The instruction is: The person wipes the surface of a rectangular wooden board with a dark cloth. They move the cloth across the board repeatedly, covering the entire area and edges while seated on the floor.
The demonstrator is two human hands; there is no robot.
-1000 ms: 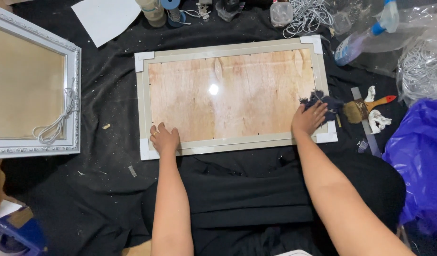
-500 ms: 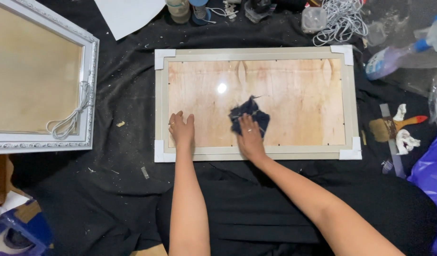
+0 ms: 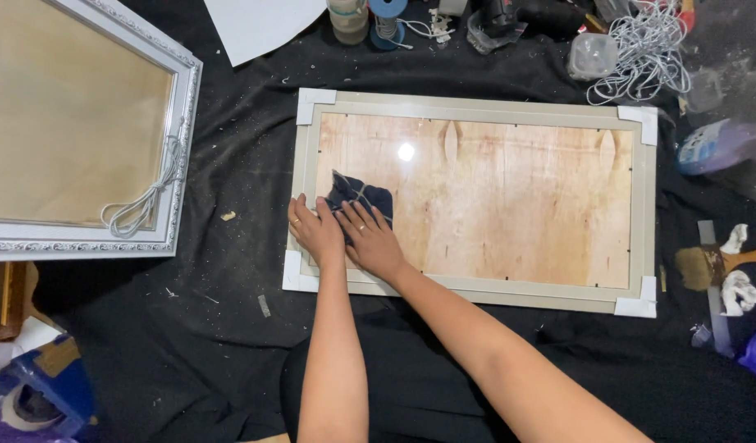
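While the left hand (image 3: 315,230) lies flat and loose on the picture frame (image 3: 475,197), the right hand (image 3: 372,239) presses a soft, limp cloth (image 3: 357,195) on its slippery, fragile glass; grip the frame's rim.

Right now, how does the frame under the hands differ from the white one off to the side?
The plain frame is smooth, pale grey-beige, with white protectors on its corners; the ornate frame is white with beaded moulding and bare corners. The plain frame lies whole in view and square to the camera; the ornate frame is skewed and cut off by the picture's edge, with a white cord attached. Both lie flat on black cloth.
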